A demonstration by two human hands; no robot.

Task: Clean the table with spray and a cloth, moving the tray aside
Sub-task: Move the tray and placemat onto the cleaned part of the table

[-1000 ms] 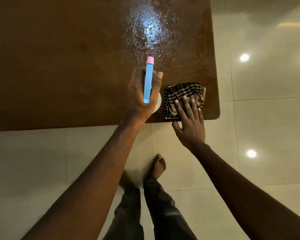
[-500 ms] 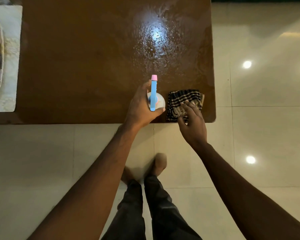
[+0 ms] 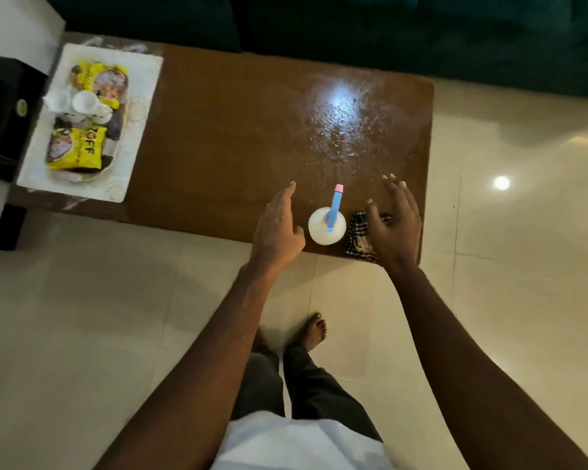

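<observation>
Left hand (image 3: 277, 228), right hand (image 3: 396, 228) released (one bottle (image 3: 319, 230), one cloth (image 3: 357, 239)).

You've got 1 table (image 3: 218, 130), 1 spray bottle (image 3: 326, 228), 1 checked cloth (image 3: 357, 239) & 1 tray (image 3: 143, 96). On the tray, count 2 yellow packets (image 3: 77, 149) & approx. 2 white cups (image 3: 85, 103). 2 hands in view: left hand (image 3: 277, 228), right hand (image 3: 396, 228). Also 1 bare foot (image 3: 314, 330) and 1 light spot (image 3: 501, 183) on the floor.

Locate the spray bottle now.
In the head view, the spray bottle stands near the front edge of the table, right of centre, between the left hand and the checked cloth.
</observation>
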